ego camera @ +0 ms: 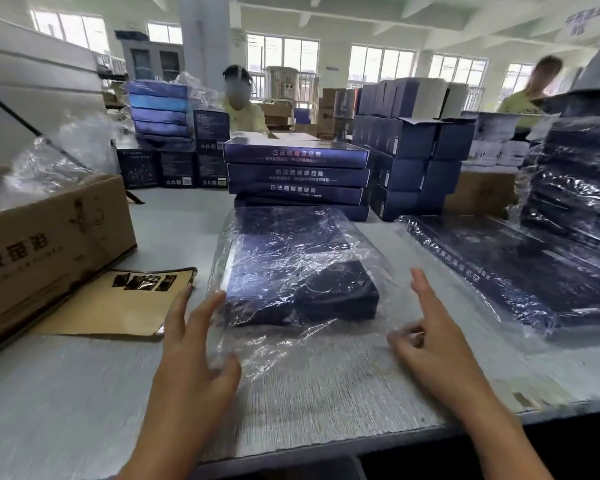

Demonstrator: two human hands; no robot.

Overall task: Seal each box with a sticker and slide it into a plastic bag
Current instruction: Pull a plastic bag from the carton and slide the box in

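The left grip point(191, 348), a bare hand, is open with its fingers straight and spread. Its fingertips touch the left edge of a clear plastic bag point(291, 348) and its thumb lies on the bag's loose near end. The right grip point(430, 341) is at the bag's right edge, with the forefinger pointing straight ahead and the other fingers curled toward the thumb. The blur hides whether they pinch the plastic, so I cannot tell if this grip holds anything.

Between the two grips lies a dark blue box point(302, 271), flat on the grey table point(84, 393) and inside the bag. The crinkled plastic covers the top of the box and spills past its near end toward the person.

Just behind the box is a stack of flat blue boxes point(297, 174) without bags. To the right of that stack, smaller blue boxes point(413, 150) are piled upright.

On the left stands a brown carton point(49, 237) with loose plastic in it. A brown cardboard sheet point(118, 303) lies flat beside the carton, near the left grip.

On the right, a bagged box point(516, 271) lies flat on the table, with a pile of bagged boxes point(575, 188) behind it.

Across the table are two people in yellow tops point(243, 112), both blurred.
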